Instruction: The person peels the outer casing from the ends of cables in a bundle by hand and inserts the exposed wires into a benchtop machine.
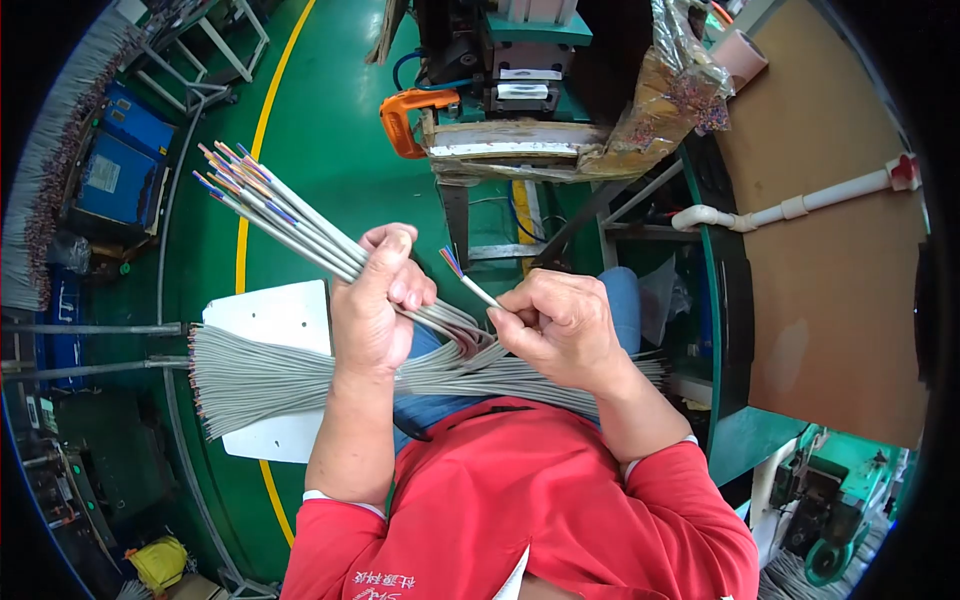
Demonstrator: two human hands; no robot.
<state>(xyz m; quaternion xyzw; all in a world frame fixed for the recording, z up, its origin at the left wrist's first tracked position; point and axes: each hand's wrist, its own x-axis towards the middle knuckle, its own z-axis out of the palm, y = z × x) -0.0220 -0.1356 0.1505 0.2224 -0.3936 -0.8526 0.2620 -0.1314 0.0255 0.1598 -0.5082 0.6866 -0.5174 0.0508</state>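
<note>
My left hand is closed around a bundle of grey cables, whose stripped ends with coloured wires point to the upper left. In my right hand, a single grey cable is pinched between thumb and fingers, its coloured wires fanned out at the tip. The two hands are apart, above my lap. Below them a large bundle of grey cables lies across my lap and over a white board at the left.
Ahead stands a machine with an orange clamp-like part. A brown panel with a white pipe is at the right. Blue boxes and a hanging mass of cables are at the left.
</note>
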